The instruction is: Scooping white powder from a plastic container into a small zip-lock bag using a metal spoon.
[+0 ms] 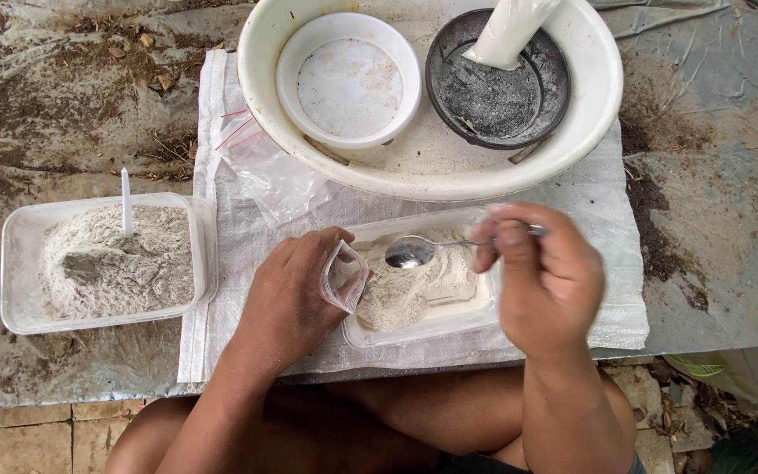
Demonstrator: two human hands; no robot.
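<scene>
L hand fingers pinch small clear bag open; R hand fingers grip empty shiny spoon.

powder tub left of tray; basin behind, holding perhaps two sieves.

Dirty tabletop under white cloth

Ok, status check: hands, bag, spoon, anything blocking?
Left hand holds small clear bag open over powder tub. Right hand holds metal spoon, bowl at bag mouth, looks empty. Nothing in the way.
</scene>
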